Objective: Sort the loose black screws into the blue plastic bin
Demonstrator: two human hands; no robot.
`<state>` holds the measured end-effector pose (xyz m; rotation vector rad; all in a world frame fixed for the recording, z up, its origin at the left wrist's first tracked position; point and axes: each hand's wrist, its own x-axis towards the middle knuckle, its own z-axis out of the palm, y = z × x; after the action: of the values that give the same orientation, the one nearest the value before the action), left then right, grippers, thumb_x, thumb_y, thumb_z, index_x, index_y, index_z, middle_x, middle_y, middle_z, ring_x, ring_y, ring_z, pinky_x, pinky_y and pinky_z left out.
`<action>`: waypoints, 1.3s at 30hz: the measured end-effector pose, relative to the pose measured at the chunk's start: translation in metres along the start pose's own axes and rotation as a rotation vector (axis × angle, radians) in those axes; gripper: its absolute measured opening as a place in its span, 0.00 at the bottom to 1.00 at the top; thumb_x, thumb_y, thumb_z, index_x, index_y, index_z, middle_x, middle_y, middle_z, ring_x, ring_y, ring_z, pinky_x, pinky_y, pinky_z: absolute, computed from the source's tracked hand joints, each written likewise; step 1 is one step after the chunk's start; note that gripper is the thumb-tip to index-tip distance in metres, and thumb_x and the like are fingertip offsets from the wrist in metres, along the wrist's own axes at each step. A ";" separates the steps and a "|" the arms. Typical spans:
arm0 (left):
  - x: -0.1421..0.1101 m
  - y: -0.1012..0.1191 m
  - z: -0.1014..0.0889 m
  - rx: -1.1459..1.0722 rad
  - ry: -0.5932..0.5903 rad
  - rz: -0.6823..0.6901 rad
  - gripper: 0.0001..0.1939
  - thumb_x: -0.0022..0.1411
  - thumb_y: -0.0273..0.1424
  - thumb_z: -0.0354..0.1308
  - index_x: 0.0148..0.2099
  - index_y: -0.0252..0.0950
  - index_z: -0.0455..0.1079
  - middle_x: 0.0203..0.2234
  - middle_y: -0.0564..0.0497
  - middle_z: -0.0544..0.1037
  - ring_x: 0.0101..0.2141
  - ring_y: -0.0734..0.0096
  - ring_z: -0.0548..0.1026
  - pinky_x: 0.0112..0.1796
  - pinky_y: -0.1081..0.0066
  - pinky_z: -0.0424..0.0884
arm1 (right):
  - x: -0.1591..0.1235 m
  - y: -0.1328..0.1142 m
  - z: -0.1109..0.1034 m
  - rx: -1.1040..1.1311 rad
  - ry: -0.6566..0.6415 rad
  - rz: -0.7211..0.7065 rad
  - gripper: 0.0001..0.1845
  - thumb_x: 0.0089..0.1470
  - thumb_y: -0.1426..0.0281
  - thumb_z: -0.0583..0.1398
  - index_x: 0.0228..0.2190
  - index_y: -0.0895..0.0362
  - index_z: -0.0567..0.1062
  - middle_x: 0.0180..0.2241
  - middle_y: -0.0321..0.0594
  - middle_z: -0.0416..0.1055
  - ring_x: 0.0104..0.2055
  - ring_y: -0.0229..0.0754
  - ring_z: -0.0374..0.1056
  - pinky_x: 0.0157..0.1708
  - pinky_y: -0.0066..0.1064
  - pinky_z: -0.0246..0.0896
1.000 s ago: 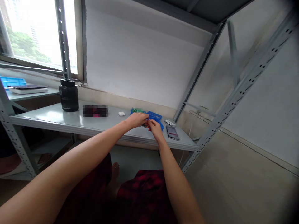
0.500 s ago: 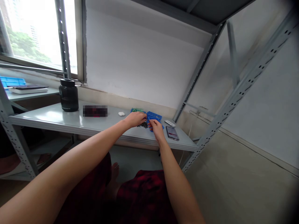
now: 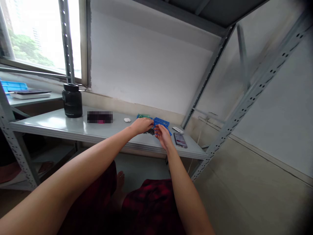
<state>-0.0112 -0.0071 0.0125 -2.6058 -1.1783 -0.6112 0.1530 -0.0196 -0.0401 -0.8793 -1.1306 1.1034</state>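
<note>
My left hand [image 3: 143, 125] is over the grey tabletop, its fingers pinched together at the edge of a blue tray [image 3: 160, 121]. Whatever sits between those fingertips is too small to make out. Close beside it, my right hand [image 3: 163, 135] has its fingers bent and slightly apart, with nothing visible in them. Below and between both hands lies a loose pile of small dark pieces [image 3: 150, 131], partly covered by the left hand. Another blue tray [image 3: 168, 130] shows behind the right hand. Past the left hand is a tray with green contents [image 3: 144, 116].
On the right of the table [image 3: 117, 125] lie a phone [image 3: 180, 139] and a pale flat object [image 3: 178, 129]. A white earbud case [image 3: 127, 120], a blurred-out dark item [image 3: 99, 117] and a black bottle [image 3: 72, 100] stand leftward. Metal shelf posts [image 3: 209, 81] frame the table.
My right hand's fingers have loosened from a pinch and spread a little. The left hand keeps its pinch in about the same place.
</note>
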 end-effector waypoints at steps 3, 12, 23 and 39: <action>0.000 0.000 0.001 0.012 0.007 -0.003 0.13 0.67 0.35 0.47 0.44 0.37 0.71 0.41 0.46 0.78 0.41 0.64 0.76 0.38 0.72 0.69 | 0.000 0.000 0.000 0.060 -0.002 0.023 0.20 0.38 0.54 0.67 0.30 0.54 0.74 0.25 0.33 0.72 0.24 0.33 0.65 0.22 0.23 0.55; 0.002 -0.002 0.005 0.021 0.000 0.019 0.13 0.68 0.34 0.47 0.46 0.37 0.71 0.41 0.46 0.78 0.42 0.63 0.76 0.39 0.71 0.69 | 0.001 0.000 -0.001 0.108 0.003 0.046 0.16 0.41 0.57 0.67 0.29 0.55 0.75 0.25 0.33 0.73 0.24 0.33 0.65 0.21 0.24 0.55; 0.000 -0.001 0.004 -0.017 -0.075 -0.057 0.17 0.67 0.40 0.46 0.49 0.37 0.70 0.43 0.44 0.77 0.42 0.60 0.76 0.39 0.69 0.69 | 0.008 0.002 -0.008 0.182 0.148 -0.006 0.11 0.45 0.61 0.65 0.29 0.55 0.75 0.26 0.34 0.74 0.24 0.34 0.66 0.20 0.24 0.56; -0.001 -0.030 0.025 -0.042 -0.378 -0.153 0.15 0.59 0.38 0.53 0.42 0.37 0.75 0.41 0.42 0.78 0.38 0.56 0.76 0.39 0.63 0.70 | 0.022 0.017 -0.025 0.151 0.317 0.128 0.06 0.51 0.68 0.61 0.34 0.54 0.72 0.36 0.37 0.75 0.27 0.34 0.71 0.20 0.23 0.62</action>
<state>-0.0277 0.0206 -0.0093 -2.7641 -1.4965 -0.1687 0.1748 0.0062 -0.0567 -0.9775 -0.7284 1.0924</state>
